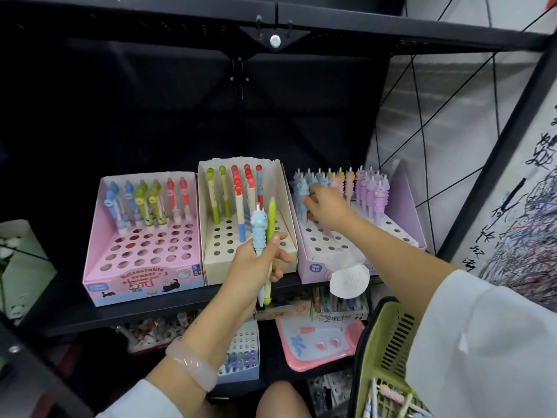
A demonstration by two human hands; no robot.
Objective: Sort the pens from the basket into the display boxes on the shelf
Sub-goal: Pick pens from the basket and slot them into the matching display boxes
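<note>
We are partway through the sorting, by our reading. The black shelf (144,309) carries three display boxes side by side. The pink box (144,276) on the left holds only a back row or two of blue, green and red pens, and most of its holes stand empty. The cream box (217,267) in the middle is likewise filled only toward the back, with green and red pens. The lilac box (401,203) on the right is the fullest, with rows of blue, pink and purple animal-topped pens and a few open holes at the front.

The green basket (388,342) hangs at our right forearm, below the shelf, and more pens lie in its bottom, so a good share of the work is left.

Our left hand (253,267) is curled round two pens held upright in front of the cream box: a blue animal pen (259,233) that looks to belong in the lilac box, and a green pen (270,224) that may suit the cream one.

Our right hand (328,206) reaches into the lilac box and pinches another light-blue pen (301,194) among the blue ones at that box's left side; whether it is seated in a hole yet, we cannot tell.
</note>
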